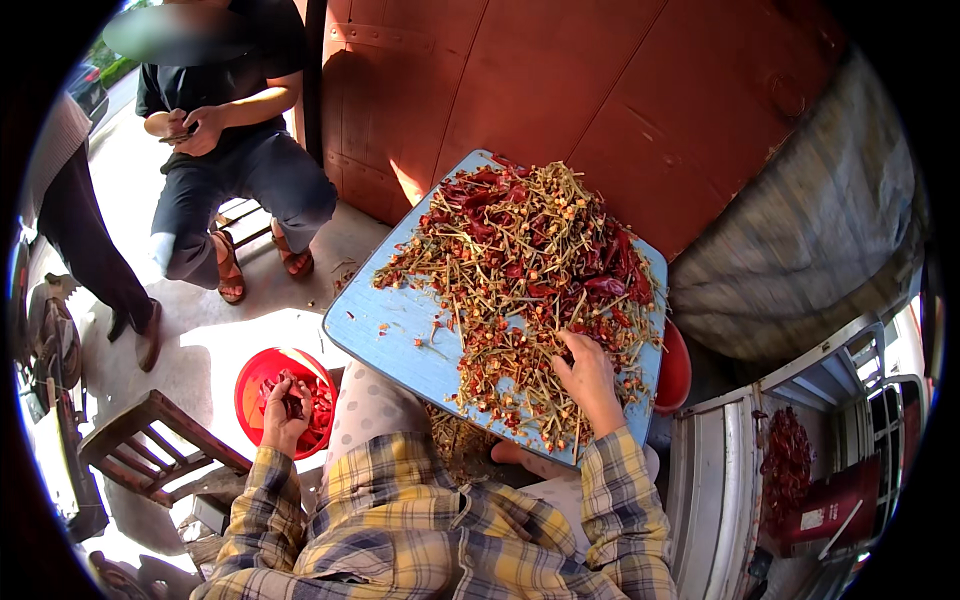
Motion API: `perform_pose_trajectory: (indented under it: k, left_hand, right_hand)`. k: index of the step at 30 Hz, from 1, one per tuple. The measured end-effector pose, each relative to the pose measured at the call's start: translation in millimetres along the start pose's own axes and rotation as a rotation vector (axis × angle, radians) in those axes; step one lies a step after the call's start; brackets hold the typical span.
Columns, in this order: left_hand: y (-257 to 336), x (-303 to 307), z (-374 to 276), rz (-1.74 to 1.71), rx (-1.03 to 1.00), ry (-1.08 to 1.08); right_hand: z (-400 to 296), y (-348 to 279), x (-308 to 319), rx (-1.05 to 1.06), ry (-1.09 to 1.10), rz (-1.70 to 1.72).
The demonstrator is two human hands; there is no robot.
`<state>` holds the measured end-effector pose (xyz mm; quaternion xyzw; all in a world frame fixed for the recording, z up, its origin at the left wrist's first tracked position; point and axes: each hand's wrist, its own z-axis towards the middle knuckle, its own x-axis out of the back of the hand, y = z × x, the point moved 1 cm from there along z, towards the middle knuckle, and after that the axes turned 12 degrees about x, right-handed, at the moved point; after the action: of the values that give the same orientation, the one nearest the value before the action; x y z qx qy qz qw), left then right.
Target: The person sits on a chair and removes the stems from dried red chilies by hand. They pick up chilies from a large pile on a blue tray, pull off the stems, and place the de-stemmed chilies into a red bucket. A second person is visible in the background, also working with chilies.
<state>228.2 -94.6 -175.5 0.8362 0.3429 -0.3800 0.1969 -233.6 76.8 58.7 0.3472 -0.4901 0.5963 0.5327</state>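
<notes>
A heap of dried red chilli pieces, stems and seeds (525, 262) covers much of a small light-blue table (390, 322). Over the near right part of the heap reaches my right hand (589, 375), fingers apart, its fingertips at the stems; nothing is seen held in it. Down at the left, my left hand (285, 420) holds red chilli pieces (291, 391) above a red plastic basin (244, 390). More red chilli pieces lie inside that basin.
A seated person (225, 120) holds a small object; another person (82, 217) stands at far left. A wooden chair (157, 442) is left of me. A red metal door (525, 90) rises behind the table. At right are a red container (675, 367) and a metal cart (720, 480) carrying dried chillies.
</notes>
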Motion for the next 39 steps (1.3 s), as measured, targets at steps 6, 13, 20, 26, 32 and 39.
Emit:
perform_pose_trajectory:
  k: [6, 13, 20, 26, 32, 39]
  left_hand:
    - [21.9, 38.4, 27.0, 0.061, -0.095, 0.097]
    - [45.4, 57.6, 38.7, 0.128, -0.198, 0.292]
    - [31.8, 65.5, 29.1, 0.129, -0.198, 0.445]
    - [26.6, 50.8, 30.5, 0.169, -0.179, 0.267]
    - [17.2, 5.7, 31.6, 0.108, -0.135, 0.027]
    - [-40.8, -118.8, -22.7, 0.239, -0.024, -0.304]
  right_hand:
    - [6.9, -11.5, -1.2, 0.18, -0.001, 0.103]
    - [0.1, -6.7, 11.5, -0.081, -0.006, 0.228]
    - [1.7, -11.6, 3.2, -0.014, -0.038, 0.141]
    - [6.8, -29.2, -7.3, 0.142, -0.072, 0.095]
    - [4.8, -20.0, -0.5, 0.052, 0.032, 0.16]
    - [25.1, -32.6, -17.2, 0.199, -0.046, 0.127]
